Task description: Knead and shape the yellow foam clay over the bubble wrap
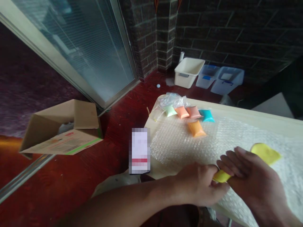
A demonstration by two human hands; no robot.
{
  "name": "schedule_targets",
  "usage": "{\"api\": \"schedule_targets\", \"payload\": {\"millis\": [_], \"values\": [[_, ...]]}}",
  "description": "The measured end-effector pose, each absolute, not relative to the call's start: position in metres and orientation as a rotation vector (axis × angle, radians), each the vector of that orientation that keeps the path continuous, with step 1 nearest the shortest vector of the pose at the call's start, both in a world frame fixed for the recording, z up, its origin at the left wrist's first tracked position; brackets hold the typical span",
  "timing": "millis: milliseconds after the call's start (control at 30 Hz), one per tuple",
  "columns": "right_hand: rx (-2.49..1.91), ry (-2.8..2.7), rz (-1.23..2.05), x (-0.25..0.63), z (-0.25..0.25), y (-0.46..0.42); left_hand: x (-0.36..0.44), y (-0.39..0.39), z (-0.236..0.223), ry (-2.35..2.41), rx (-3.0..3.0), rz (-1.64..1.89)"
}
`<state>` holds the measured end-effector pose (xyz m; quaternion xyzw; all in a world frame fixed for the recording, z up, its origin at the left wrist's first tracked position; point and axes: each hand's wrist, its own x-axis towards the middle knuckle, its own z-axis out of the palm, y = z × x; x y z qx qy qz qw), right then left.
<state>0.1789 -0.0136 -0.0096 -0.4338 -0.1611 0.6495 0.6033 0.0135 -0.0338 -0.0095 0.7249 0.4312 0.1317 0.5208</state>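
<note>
My left hand (200, 183) is closed on one end of a lump of yellow modelling clay (222, 176), pinched between thumb and fingers. Close beside it, my right hand (255, 179) has its fingers curled round the same clay, which shows in the short gap between both hands. A wider, flattened yellow piece (265, 153) appears beyond the right hand; whether it joins the held clay is hidden. Both hands are above bubble wrap (180, 148) on the table. Past them lie an orange clay packet (197, 128) and a turquoise packet (207, 115).
Pink (194, 112), coral (181, 112) and pale green packets (170, 111) lie by crumpled clear plastic (172, 100). A blurred-out rectangular object (140, 149) is at the table's left edge. An open cardboard box (82, 142) is at left; a white bin (186, 78) stands behind.
</note>
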Motion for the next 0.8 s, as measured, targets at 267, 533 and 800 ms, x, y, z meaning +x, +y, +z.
{"api": "schedule_targets", "payload": {"millis": [267, 533, 800], "values": [[-0.980, -0.283, 1.623, 0.170, 0.002, -0.014, 0.013, -0.036, -0.007, 1.023, 1.663, 0.398], [-0.934, -0.261, 1.639, 0.167, 0.003, -0.014, 0.016, -0.038, -0.010, 1.029, 1.601, 0.363], [-0.947, -0.296, 1.611, 0.167, 0.002, -0.013, 0.015, -0.038, -0.010, 1.012, 1.504, 0.400]]}}
